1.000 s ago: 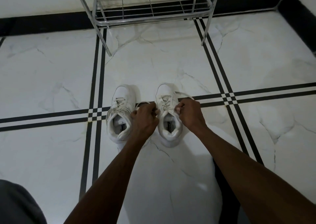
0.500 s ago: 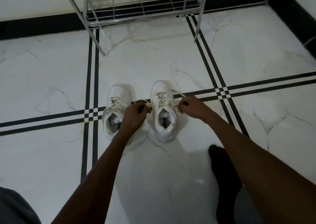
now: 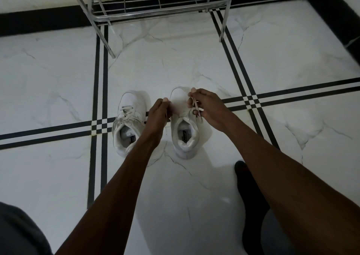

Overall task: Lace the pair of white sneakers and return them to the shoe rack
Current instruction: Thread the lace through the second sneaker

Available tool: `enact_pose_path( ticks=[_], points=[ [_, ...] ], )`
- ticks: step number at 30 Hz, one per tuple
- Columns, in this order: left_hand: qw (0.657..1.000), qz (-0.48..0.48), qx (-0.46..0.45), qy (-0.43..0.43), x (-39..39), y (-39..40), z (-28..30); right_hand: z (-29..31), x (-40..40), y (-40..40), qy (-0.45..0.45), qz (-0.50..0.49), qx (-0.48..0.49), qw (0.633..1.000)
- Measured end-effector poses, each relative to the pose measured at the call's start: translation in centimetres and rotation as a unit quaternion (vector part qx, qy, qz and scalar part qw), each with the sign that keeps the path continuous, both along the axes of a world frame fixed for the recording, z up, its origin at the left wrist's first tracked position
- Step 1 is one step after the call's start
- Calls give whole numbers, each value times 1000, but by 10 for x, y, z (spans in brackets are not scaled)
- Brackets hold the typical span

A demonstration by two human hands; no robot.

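Note:
Two white sneakers stand side by side on the marble floor, toes pointing away from me. The left sneaker (image 3: 127, 122) has its laces threaded and lying loose. Over the right sneaker (image 3: 185, 134) both my hands work the lace. My left hand (image 3: 158, 111) pinches one lace end at the shoe's left side. My right hand (image 3: 206, 106) grips the other lace end (image 3: 197, 109), which hangs from its fingers over the shoe's right side. The hands cover most of the shoe's eyelets.
A metal wire shoe rack (image 3: 155, 7) stands against the far wall, its legs on the floor ahead of the shoes. Black stripes cross the white tiles. My foot in a dark sock (image 3: 247, 186) rests right of the shoes, a grey-clothed knee (image 3: 17, 233) at bottom left.
Both hands have moved forward along the right sneaker toward its toe, pulling the lace ends. The camera has moved closer to the rack.

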State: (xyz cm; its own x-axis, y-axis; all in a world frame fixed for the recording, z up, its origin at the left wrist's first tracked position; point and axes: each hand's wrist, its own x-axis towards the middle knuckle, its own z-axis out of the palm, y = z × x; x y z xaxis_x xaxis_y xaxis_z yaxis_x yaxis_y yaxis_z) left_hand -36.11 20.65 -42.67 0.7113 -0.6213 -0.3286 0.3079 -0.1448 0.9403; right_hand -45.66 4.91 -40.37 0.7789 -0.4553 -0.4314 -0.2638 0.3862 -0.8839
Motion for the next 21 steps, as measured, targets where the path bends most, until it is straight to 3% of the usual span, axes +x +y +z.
enact_pose_path(
  ticks=[8, 12, 17, 21],
  points=[
    [991, -49, 26, -119, -1, -6, 2, -7, 9, 4, 13, 53, -111, 992],
    [982, -86, 31, -166, 4, -4, 4, -7, 11, 5, 34, 46, -115, 992],
    [970, -111, 62, -209, 5, -6, 9, -10, 15, 8, 93, -32, -85, 992],
    [960, -121, 69, -244, 2, -8, 11, -6, 17, 11, 74, -32, -73, 994]
  ],
)
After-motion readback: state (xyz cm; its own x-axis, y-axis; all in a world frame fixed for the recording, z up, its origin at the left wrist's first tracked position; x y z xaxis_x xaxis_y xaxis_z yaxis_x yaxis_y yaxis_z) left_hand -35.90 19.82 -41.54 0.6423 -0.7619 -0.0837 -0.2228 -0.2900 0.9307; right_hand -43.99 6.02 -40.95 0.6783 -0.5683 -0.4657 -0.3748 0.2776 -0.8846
